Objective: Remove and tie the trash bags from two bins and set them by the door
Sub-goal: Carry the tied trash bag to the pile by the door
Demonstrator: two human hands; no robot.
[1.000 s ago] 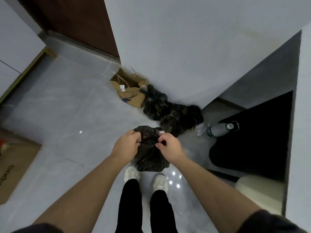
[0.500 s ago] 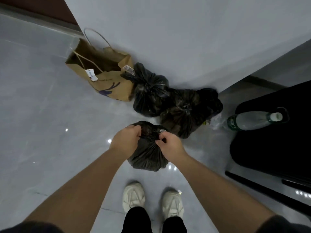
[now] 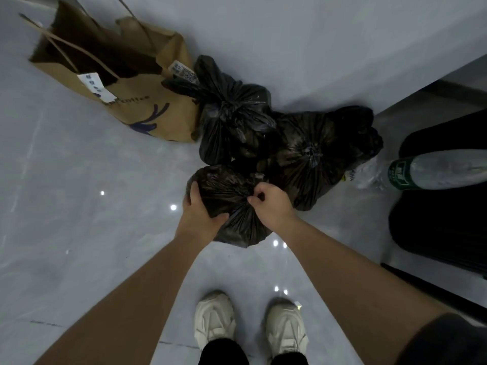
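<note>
1. Trash bag (image 3: pixel 232 206): held low, just in front of two tied bags (image 3: pixel 263 127).
2. Left hand (image 3: pixel 200 209) cups its side; right hand (image 3: pixel 271 204) pinches its gathered neck.
3. Step judged: setting down. Next: release both grips.

A glossy pale grey tiled floor (image 3: pixel 79 219) mirrors small bright ceiling-light spots (image 3: pixel 173 207). A plain pale grey wall (image 3: pixel 316 35) rises along its far edge. A dark black furniture piece (image 3: pixel 442 222) occupies the right edge.
</note>
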